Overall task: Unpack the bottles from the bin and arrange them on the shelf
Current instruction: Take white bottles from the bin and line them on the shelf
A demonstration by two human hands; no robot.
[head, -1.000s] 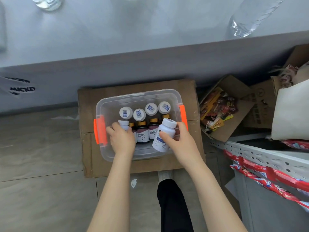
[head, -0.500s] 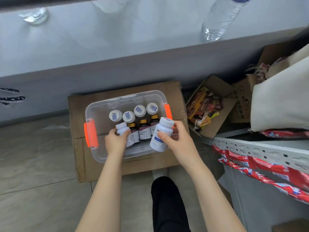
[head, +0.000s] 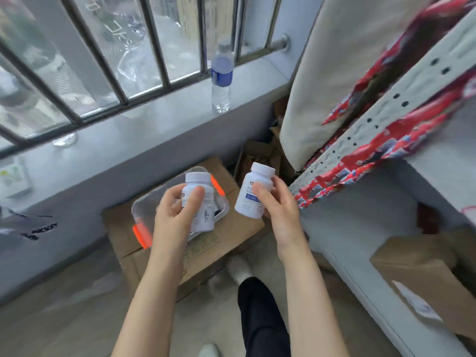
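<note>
Head view: A person holds two pill bottles in the air above a clear plastic bin (head: 140, 207) with orange latches, which sits on top of a cardboard box (head: 231, 238) on the floor below a barred window.

The left hand (head: 175, 217) grips the left bottle (head: 207, 202), a white plastic bottle with a white screw cap and a pale printed label. Its fingers are curled round the body, thumb laid across the front. This bottle stands nearly upright, long axis vertical, cap pointing up toward the windowsill, directly over the bin's right half.

The right hand (head: 279, 212) grips the right bottle (head: 246, 204), also white with a white cap, its label carrying a blue band. The thumb presses the label and the fingers wrap behind the body. This bottle is tilted, base down-left and cap up-right toward the shelf (head: 360, 222). It hangs over the box's right edge, just beside the shelf's front-left corner.

The pale metal shelf has perforated uprights wrapped in red printed tape, and a brown carton (head: 425, 274) rests on its lower level. Cream cloth (head: 334, 60) hangs over its upper part. A clear water bottle (head: 221, 78) with a blue label stands upright on the windowsill (head: 159, 119). The frame is motion-blurred; the label text cannot be read.
</note>
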